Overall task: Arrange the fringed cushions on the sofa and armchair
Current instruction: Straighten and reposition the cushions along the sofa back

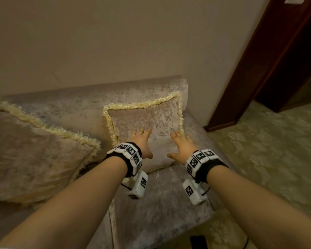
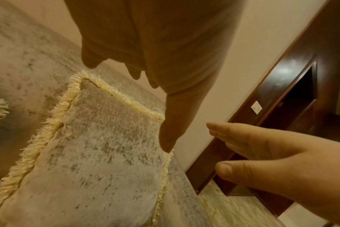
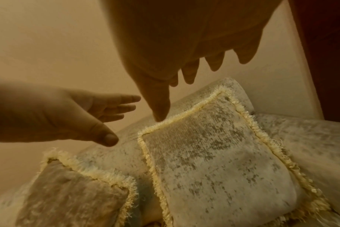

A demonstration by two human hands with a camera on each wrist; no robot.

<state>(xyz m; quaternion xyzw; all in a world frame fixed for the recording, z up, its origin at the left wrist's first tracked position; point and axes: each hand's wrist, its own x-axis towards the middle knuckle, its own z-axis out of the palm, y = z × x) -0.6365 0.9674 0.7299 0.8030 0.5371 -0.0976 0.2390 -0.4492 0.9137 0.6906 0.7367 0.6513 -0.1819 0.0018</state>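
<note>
Sofa (image 1: 151, 203): crushed-velvet upholstery in a pale mauve-grey, backrest against a plain beige wall (image 1: 115, 42), right end beside a dark wooden door frame (image 1: 269, 60). Floor (image 1: 267, 159): pale covering with a floral pattern, to the right of the seat. Large fringed cushion (image 1: 34, 159): same velvet, cream fringe along its edges, lying on the left part of the seat and leaning toward the backrest; its corner sits near the smaller cushion without clearly touching it. Small fringed cushion (image 1: 147, 119): same velvet and cream fringe, propped upright on the seat against the backrest at the sofa's right end; both hands are stretched over its lower front face. Left hand (image 1: 142, 141): wide open, fingers straight and slightly spread, thumb out to the side, holding nothing; the wrist views show it hovering just above the cushion face, contact cannot be told. Right hand (image 1: 180, 146): likewise wide open, fingers extended together, thumb spread, holding nothing, near the cushion's right fringe. Wrist bands (image 1: 127, 155): black straps on both forearms carrying white blocks printed with black-and-white square marker patterns. Small white label (image 2: 256, 108) on the door frame: writing too small to read.
</note>
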